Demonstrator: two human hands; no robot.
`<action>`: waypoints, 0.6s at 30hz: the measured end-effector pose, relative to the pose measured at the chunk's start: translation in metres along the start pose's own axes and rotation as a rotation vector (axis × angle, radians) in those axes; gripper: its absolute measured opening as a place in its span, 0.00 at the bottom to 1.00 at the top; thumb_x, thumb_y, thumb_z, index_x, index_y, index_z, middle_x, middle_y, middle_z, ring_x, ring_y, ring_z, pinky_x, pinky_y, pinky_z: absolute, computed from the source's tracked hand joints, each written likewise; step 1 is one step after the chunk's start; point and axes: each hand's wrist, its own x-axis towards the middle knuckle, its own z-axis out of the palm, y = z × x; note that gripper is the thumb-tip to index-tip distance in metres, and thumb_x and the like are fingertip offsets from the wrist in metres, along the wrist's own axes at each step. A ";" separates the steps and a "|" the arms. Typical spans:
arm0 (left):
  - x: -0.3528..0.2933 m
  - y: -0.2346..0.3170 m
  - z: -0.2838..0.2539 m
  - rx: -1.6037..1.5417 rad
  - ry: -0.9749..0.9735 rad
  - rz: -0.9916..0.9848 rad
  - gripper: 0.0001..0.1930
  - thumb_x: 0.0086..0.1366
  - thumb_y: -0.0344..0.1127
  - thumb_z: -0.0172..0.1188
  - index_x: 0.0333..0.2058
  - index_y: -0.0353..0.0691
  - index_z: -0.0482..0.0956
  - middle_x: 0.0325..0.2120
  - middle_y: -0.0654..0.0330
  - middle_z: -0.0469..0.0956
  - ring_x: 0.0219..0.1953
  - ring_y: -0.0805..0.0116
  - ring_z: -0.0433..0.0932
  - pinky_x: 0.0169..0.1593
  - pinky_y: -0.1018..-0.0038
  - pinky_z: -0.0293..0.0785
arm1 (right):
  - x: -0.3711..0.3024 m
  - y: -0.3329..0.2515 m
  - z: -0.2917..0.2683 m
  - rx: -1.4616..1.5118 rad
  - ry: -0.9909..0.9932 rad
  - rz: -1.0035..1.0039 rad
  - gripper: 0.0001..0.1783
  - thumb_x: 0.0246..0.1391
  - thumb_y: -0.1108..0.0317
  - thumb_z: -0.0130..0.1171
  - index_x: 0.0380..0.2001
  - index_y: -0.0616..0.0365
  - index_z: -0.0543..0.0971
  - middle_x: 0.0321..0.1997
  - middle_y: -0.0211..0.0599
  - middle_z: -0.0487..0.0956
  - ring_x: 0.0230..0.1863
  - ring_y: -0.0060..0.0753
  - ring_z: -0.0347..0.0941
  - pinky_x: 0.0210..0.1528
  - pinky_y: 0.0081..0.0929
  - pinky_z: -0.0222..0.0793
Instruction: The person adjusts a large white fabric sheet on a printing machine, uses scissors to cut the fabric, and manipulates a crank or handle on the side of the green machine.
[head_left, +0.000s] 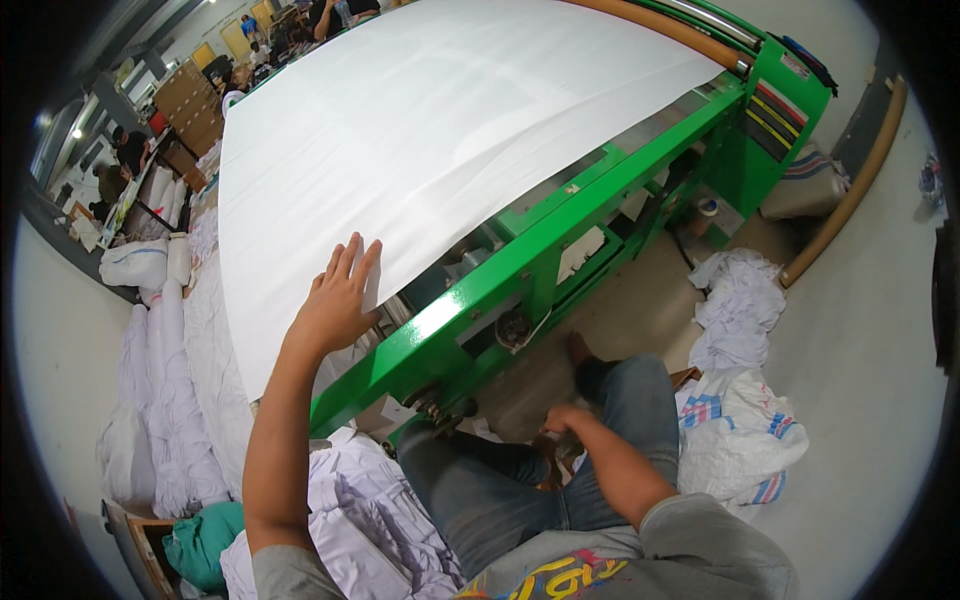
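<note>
A wide white fabric sheet [400,140] stretches over a green-framed machine [480,290]. My left hand [340,297] lies on the near edge of the sheet, palm down, its fingers extended and slightly spread. Below the frame, my right hand [568,418] is between my knees with its fingers curled in. Whatever it may be gripping is too small or hidden to make out. At the far right end of the machine, a brown roller [690,35] runs along the far edge of the sheet.
Heaped white cloth [370,520] lies beside my left leg. Rolled white fabric [180,400] stands at the left. A woven sack [745,440] and crumpled cloth [740,300] sit to my right. A long brown tube [845,190] leans against the right wall. People work in the background.
</note>
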 end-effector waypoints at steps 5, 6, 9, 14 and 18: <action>0.007 -0.007 -0.003 -0.111 0.007 0.080 0.35 0.67 0.35 0.70 0.73 0.54 0.73 0.77 0.55 0.68 0.75 0.48 0.71 0.71 0.52 0.75 | 0.009 0.012 0.011 -0.020 0.103 -0.017 0.37 0.63 0.37 0.67 0.54 0.64 0.89 0.57 0.54 0.88 0.58 0.56 0.84 0.62 0.45 0.76; 0.008 -0.007 -0.003 -0.137 0.018 0.083 0.30 0.69 0.35 0.67 0.70 0.53 0.78 0.74 0.56 0.72 0.73 0.50 0.74 0.69 0.54 0.78 | 0.013 0.015 0.013 -0.007 0.092 -0.010 0.37 0.63 0.37 0.67 0.53 0.64 0.89 0.57 0.55 0.88 0.59 0.56 0.84 0.63 0.45 0.76; 0.006 -0.001 -0.010 -0.199 0.104 0.052 0.17 0.74 0.34 0.61 0.58 0.49 0.89 0.65 0.57 0.83 0.61 0.50 0.84 0.62 0.58 0.83 | 0.014 0.012 0.009 0.014 0.075 0.000 0.37 0.63 0.38 0.67 0.54 0.64 0.89 0.59 0.55 0.87 0.60 0.56 0.83 0.64 0.44 0.75; 0.004 0.004 -0.020 -0.280 0.119 0.043 0.15 0.74 0.35 0.62 0.55 0.42 0.90 0.60 0.54 0.86 0.61 0.48 0.84 0.67 0.58 0.78 | 0.004 0.006 0.008 0.007 0.099 0.025 0.38 0.63 0.38 0.67 0.56 0.66 0.87 0.61 0.57 0.86 0.62 0.57 0.82 0.66 0.45 0.74; 0.004 0.007 -0.024 -0.307 0.135 0.040 0.15 0.75 0.35 0.62 0.54 0.40 0.89 0.59 0.52 0.86 0.60 0.47 0.84 0.66 0.58 0.78 | 0.005 0.011 0.009 0.001 0.059 0.040 0.37 0.65 0.40 0.66 0.61 0.64 0.85 0.67 0.55 0.83 0.67 0.57 0.80 0.69 0.46 0.73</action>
